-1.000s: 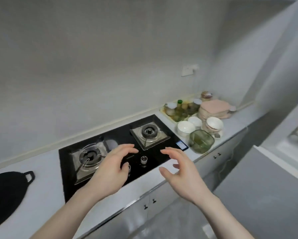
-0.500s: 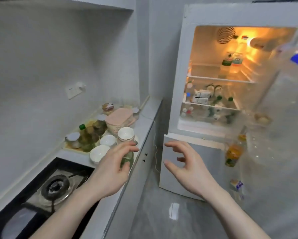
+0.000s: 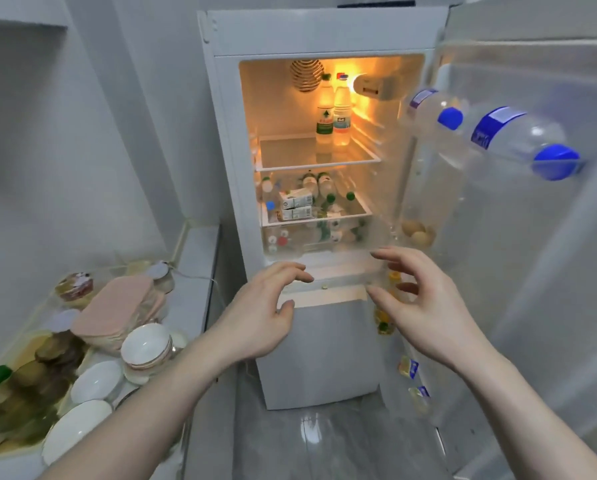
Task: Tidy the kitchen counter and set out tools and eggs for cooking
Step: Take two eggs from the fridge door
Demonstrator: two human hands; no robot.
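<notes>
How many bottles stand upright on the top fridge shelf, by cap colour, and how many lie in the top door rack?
Green cap, top shelf: 1
Red cap, top shelf: 1
Blue cap, door rack: 2
Total: 4

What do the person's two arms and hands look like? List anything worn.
Both forearms are bare up to the frame's edge: no sleeves, gloves, watch or bracelets show. The left hand and right hand carry no visible rings. Fingernails look short and unpainted.
</notes>
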